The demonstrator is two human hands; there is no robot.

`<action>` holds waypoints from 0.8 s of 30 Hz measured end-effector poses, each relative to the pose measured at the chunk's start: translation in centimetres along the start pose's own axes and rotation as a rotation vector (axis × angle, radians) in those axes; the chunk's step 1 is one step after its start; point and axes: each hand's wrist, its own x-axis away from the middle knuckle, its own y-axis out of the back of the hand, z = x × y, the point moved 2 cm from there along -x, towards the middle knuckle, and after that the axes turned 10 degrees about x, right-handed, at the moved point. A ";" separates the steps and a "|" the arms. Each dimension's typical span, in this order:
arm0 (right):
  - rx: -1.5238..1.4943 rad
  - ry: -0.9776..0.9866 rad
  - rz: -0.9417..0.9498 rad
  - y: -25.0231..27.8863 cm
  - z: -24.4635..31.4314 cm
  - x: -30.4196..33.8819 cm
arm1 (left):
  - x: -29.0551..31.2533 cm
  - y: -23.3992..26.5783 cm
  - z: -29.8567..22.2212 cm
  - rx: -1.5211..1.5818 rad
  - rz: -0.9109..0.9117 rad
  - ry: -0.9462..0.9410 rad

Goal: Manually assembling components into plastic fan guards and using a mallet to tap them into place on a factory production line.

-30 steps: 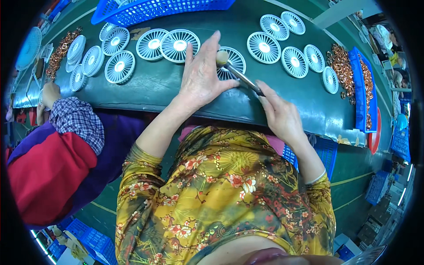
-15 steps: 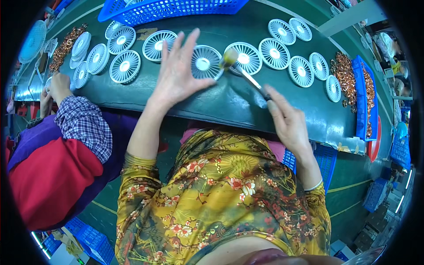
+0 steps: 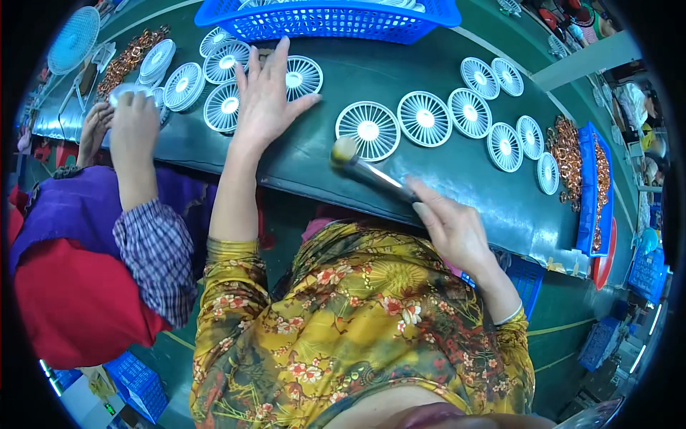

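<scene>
My right hand [image 3: 457, 223] grips the handle of a hammer [image 3: 346, 151] with a yellowish, motion-blurred head and a bright metal shaft. The head shows just in front of a white round slatted grille [image 3: 368, 130]; whether they touch I cannot tell. Over to the left, my left hand [image 3: 264, 107] is spread open above the table, fingers apart and holding nothing. It partly hides one white grille [image 3: 303, 79] and the edge of another beside it [image 3: 221, 107]. More grilles [image 3: 424, 119] curve away to the right.
A blue basket [image 3: 336, 27] of white parts stands at the far edge of the green table [image 3: 421, 68]. Copper-coloured rings lie in heaps [image 3: 562, 154] at both ends, some in a blue tray [image 3: 588, 186]. On the left, a co-worker's hands [image 3: 132, 118] work at white grilles.
The view has turned slightly left. My left hand has moved away from the middle grille to those on its left. The hammer head has swung left and nearer to me.
</scene>
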 end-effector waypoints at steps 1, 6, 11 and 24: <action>0.048 -0.061 0.073 -0.6 -0.2 -0.3 | -0.4 0.0 0.3 -0.015 0.027 0.010; 0.064 -0.167 -0.095 0.0 -0.4 -2.1 | 2.1 0.1 -2.5 0.325 0.056 0.043; -0.002 0.114 -0.355 -0.1 3.5 -3.4 | 4.6 1.8 -5.1 0.439 0.023 0.121; 0.052 -0.056 0.047 -0.5 5.2 -1.2 | 5.3 5.4 -1.6 -0.084 -0.254 0.020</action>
